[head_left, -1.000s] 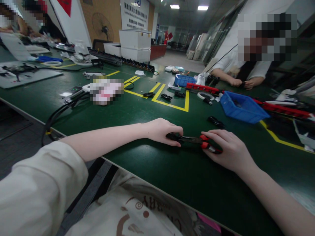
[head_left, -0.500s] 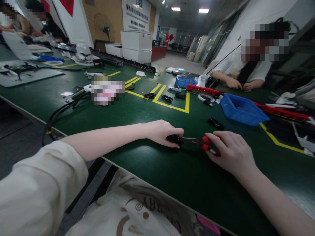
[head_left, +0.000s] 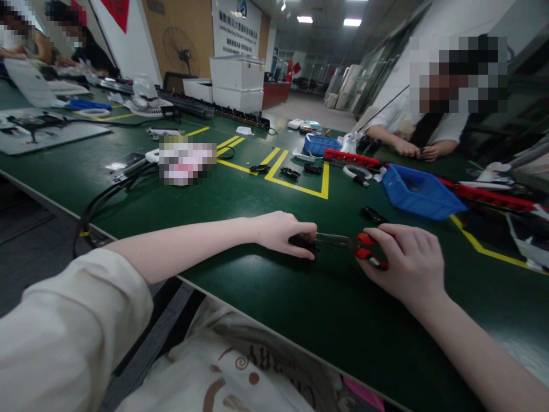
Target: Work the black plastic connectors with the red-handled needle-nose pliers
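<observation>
My left hand is closed around a small black part, mostly covered by the fingers, low over the green table. In my right hand are long-nose pliers with red and black handles. Their slim jaws point left and reach the fingertips of my left hand, beside the black part. Whether the jaws grip it cannot be made out. Another black part lies just beyond my right hand. Several similar black pieces rest farther back near yellow tape lines.
A blue bin stands at the right, with a smaller blue basket behind it and a red strip alongside. Black cables hang over the left table edge. A co-worker's hands are across the table.
The pliers' handles have spread and turned slightly in my right hand. My left index finger has curled in more over the black part, which now sits lower between finger and thumb.
</observation>
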Tool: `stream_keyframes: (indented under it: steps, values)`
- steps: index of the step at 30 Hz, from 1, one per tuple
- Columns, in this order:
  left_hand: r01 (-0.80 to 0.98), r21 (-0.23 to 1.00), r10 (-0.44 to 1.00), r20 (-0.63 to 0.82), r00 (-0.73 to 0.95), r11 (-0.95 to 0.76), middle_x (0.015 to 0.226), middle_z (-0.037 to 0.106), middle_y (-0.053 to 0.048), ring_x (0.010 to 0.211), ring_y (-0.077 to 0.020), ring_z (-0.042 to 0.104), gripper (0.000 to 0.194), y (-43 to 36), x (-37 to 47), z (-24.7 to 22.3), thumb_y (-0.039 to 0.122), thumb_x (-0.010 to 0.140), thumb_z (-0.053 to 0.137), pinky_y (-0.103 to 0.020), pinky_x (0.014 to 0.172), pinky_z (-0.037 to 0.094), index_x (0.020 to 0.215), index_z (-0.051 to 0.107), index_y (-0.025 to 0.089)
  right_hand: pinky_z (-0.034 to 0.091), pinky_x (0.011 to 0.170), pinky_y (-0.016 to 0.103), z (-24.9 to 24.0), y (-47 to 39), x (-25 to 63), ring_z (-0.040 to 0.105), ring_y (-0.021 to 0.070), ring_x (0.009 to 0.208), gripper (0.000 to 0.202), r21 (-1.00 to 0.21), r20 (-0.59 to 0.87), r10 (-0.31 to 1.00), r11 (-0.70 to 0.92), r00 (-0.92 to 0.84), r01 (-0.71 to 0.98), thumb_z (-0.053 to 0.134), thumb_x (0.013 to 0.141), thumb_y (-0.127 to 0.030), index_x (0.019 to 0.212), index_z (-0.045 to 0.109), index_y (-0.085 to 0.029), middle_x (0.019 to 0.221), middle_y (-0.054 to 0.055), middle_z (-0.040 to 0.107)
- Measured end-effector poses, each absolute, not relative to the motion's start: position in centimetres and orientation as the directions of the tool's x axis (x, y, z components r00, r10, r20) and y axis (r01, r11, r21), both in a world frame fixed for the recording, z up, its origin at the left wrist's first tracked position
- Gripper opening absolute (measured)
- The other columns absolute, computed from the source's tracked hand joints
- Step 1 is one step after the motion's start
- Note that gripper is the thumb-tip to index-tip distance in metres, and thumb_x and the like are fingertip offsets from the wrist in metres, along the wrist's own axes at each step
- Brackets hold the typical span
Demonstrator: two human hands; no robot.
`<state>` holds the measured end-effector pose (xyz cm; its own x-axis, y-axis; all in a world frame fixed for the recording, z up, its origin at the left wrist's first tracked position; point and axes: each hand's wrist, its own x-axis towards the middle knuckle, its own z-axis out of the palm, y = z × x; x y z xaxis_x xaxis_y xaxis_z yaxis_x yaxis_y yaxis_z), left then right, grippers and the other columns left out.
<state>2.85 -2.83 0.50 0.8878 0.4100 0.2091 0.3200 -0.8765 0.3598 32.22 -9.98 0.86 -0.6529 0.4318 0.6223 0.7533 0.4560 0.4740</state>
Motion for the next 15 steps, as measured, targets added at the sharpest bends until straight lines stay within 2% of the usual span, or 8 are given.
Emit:
stream_keyframes:
  steps: [5, 10, 13, 15]
  values:
    - [0.300, 0.393, 0.405, 0.218, 0.888, -0.869, 0.080, 0.068, 0.000, 0.064, -0.0138, 0.063, 0.035, -2.9, 2.9, 0.4, 0.053, 0.093, 0.064, -0.023, 0.058, 0.038, 0.108, 0.059, 0.022, 0.047, 0.076, 0.047, 0.8, -10.1, 32.7, 0.061, 0.0363, 0.100, 0.054, 0.416, 0.652, 0.453, 0.457, -0.608, 0.786, 0.070, 0.083, -0.033, 0.133, 0.055, -0.017, 0.111, 0.017, 0.063]
    - [0.269, 0.391, 0.376, 0.229, 0.898, -0.880, 0.081, 0.069, 0.001, 0.068, -0.0147, 0.065, 0.033, -2.7, 2.9, 0.3, 0.052, 0.093, 0.064, -0.023, 0.060, 0.039, 0.107, 0.060, 0.022, 0.048, 0.082, 0.047, 0.7, -9.5, 33.1, 0.062, 0.0341, 0.100, 0.050, 0.462, 0.633, 0.434, 0.451, -0.640, 0.763, 0.066, 0.086, -0.035, 0.131, 0.054, -0.018, 0.111, 0.016, 0.064]
    - [0.222, 0.421, 0.348, 0.253, 0.902, -0.880, 0.102, 0.070, -0.003, 0.085, -0.0159, 0.068, 0.031, -2.5, 3.0, 0.0, 0.048, 0.094, 0.065, -0.023, 0.070, 0.046, 0.110, 0.060, 0.022, 0.048, 0.084, 0.046, 0.5, -9.1, 33.3, 0.061, 0.0330, 0.102, 0.045, 0.453, 0.619, 0.461, 0.453, -0.636, 0.768, 0.065, 0.086, -0.033, 0.128, 0.056, -0.016, 0.111, 0.017, 0.064]
    - [0.208, 0.432, 0.350, 0.280, 0.894, -0.878, 0.116, 0.065, -0.006, 0.095, -0.0175, 0.066, 0.030, -2.5, 3.1, -0.1, 0.044, 0.094, 0.066, -0.026, 0.078, 0.049, 0.112, 0.060, 0.021, 0.047, 0.087, 0.045, 0.4, -9.1, 33.4, 0.061, 0.0322, 0.105, 0.043, 0.436, 0.613, 0.487, 0.448, -0.622, 0.780, 0.065, 0.086, -0.032, 0.126, 0.056, -0.016, 0.113, 0.016, 0.064]
